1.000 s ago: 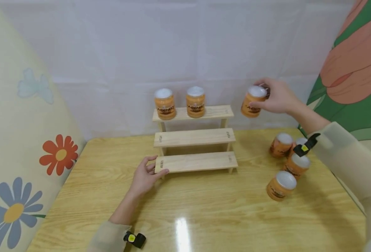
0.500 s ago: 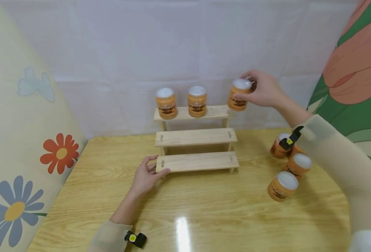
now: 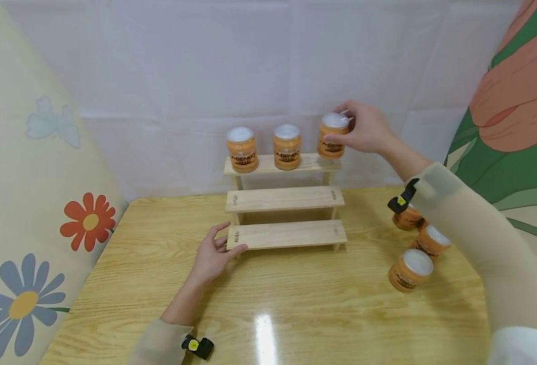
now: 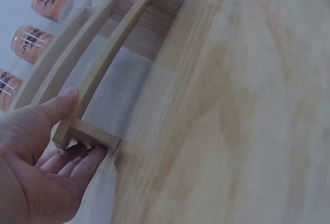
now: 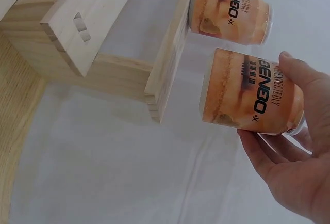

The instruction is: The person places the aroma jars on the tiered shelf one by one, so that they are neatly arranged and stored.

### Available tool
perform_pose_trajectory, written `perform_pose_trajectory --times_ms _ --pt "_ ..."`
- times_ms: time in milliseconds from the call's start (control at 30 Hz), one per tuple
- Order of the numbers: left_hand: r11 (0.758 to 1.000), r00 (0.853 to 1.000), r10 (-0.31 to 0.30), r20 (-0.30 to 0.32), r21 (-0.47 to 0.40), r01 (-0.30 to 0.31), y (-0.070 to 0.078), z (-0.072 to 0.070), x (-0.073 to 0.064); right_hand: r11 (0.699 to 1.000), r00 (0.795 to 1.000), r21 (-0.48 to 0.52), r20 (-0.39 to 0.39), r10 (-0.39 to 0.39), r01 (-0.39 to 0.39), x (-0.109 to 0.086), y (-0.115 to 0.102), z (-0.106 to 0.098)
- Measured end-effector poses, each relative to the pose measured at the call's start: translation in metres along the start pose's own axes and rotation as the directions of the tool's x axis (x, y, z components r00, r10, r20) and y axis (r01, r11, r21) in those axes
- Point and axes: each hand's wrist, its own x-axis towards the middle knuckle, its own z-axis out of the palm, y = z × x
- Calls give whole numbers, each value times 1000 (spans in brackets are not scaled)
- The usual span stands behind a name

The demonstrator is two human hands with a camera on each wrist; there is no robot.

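Observation:
My right hand (image 3: 364, 128) grips an orange-labelled can (image 3: 331, 136) with a pale lid, thumb in front and fingers behind. The can is upright, over the right end of the top step of a three-step wooden rack (image 3: 286, 198). In the right wrist view a gap shows between the base of the held can (image 5: 252, 92) and the top board (image 5: 167, 59). Two matching cans, a left one (image 3: 242, 150) and a middle one (image 3: 286, 147), stand on that step. My left hand (image 3: 214, 256) holds the left end of the lowest step, thumb on the front edge.
Several more orange cans (image 3: 411, 271) stand on the wooden table (image 3: 323, 304) at the right, some partly hidden behind my right sleeve (image 3: 469, 223). A white cloth (image 3: 195, 61) hangs behind the rack. Painted flower panels flank the table.
My right hand has carried its can leftward and slightly up, from right of the rack to over the top step's right end. The left hand keeps its hold on the rack.

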Motion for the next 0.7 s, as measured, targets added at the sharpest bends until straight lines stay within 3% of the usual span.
perform_pose_trajectory --times_ms 700 --pt "1000 1000 -3 -7 -15 3 2 3 2 1000 1000 29 28 2 -3 12 2 13"
